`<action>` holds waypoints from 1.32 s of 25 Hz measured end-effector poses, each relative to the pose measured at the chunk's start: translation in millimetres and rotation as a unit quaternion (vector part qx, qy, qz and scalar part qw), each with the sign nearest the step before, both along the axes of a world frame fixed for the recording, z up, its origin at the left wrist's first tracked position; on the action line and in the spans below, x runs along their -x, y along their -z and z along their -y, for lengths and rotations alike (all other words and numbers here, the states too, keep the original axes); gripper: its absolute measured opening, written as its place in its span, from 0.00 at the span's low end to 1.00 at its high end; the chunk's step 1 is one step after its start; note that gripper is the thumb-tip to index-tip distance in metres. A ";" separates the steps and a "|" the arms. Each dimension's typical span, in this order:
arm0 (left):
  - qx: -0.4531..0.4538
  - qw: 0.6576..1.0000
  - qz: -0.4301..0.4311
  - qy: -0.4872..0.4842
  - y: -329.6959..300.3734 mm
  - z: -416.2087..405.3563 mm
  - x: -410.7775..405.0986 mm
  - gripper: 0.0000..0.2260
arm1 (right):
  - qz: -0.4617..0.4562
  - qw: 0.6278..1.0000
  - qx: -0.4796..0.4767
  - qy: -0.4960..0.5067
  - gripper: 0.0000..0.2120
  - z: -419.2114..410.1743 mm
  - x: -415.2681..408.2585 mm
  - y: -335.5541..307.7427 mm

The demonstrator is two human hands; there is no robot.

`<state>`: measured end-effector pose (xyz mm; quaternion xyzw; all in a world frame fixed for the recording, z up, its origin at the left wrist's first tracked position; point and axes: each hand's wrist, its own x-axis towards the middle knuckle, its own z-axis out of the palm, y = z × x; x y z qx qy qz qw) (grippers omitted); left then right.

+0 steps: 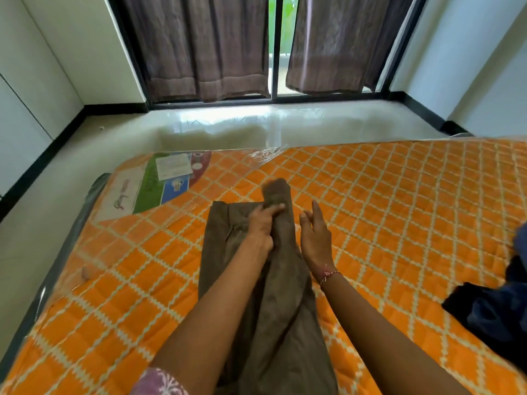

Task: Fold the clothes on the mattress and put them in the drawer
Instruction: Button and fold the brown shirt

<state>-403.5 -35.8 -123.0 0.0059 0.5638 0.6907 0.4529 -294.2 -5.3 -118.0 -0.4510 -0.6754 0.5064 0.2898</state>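
Note:
Brown trousers (285,295) lie lengthwise on the orange quilted mattress (399,212), one leg doubled over the other. My left hand (262,223) rests on the trousers near their far end, fingers pinching a fold of the cloth. Just right of the trousers, my right hand (315,238) hovers with fingers spread and nothing in it. A dark blue garment (496,303) lies crumpled at the mattress's right edge. No drawer is in view.
The mattress is wrapped in clear plastic, with a printed label (159,183) at its far left corner. Glossy floor (228,129) stretches beyond it to a window with brown curtains (205,47). White walls stand on both sides.

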 end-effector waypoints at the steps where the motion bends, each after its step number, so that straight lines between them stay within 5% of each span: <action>1: -0.006 0.999 -0.029 -0.032 3.6 1.4 12.1 0.12 | 0.032 0.996 -0.077 -0.010 0.25 -0.2 6.2 5.9; 3: 0.046 0.996 -0.067 -0.044 15.2 13.7 29.6 0.09 | 0.135 0.965 -0.190 -0.121 0.29 6.3 20.7 25.9; 6: 0.119 0.990 -0.076 0.012 34.1 29.2 43.3 0.08 | 0.317 0.879 -0.217 -0.283 0.30 19.7 40.5 52.1; 9: 0.101 0.983 -0.149 -0.037 32.3 27.6 63.3 0.10 | 0.347 0.856 -0.290 -0.252 0.34 24.9 44.8 54.8; 13: 0.121 0.988 -0.084 -0.052 35.3 40.8 61.5 0.07 | 0.420 0.824 -0.234 -0.299 0.34 31.5 43.7 58.1; 15: 0.165 0.966 -0.182 -0.084 29.9 54.7 47.1 0.13 | 0.409 0.831 -0.235 -0.294 0.33 35.8 41.0 50.0; 18: 0.235 0.867 -0.431 -0.083 32.8 106.8 -3.4 0.18 | 0.380 0.857 -0.213 -0.274 0.32 68.2 4.7 40.2; 20: 0.270 0.793 -0.544 0.044 44.0 159.6 -47.1 0.21 | 0.389 0.856 -0.240 -0.241 0.32 119.5 -35.5 49.9; 23: 0.349 0.639 -0.639 0.249 65.1 203.3 -66.0 0.25 | 0.424 0.847 -0.244 -0.207 0.38 166.9 -67.2 63.1; 25: 0.333 0.629 -0.624 0.322 46.4 216.2 -57.8 0.22 | 0.415 0.853 -0.185 -0.255 0.39 154.8 -66.9 61.3; 28: 0.192 0.768 -0.474 0.385 30.2 252.5 -44.9 0.21 | 0.220 0.950 0.007 -0.221 0.28 136.5 -75.5 40.7; 29: 0.155 0.789 -0.422 0.418 21.8 268.9 -45.2 0.20 | 0.137 0.974 0.044 -0.177 0.23 138.5 -86.2 36.7; 30: 0.142 0.778 -0.404 0.459 14.8 282.8 -47.2 0.19 | 0.102 0.982 0.039 -0.151 0.19 145.1 -97.6 32.7; 33: 0.251 0.642 -0.484 0.539 -2.4 297.1 -56.2 0.17 | 0.181 0.964 -0.090 -0.174 0.15 182.0 -122.6 30.2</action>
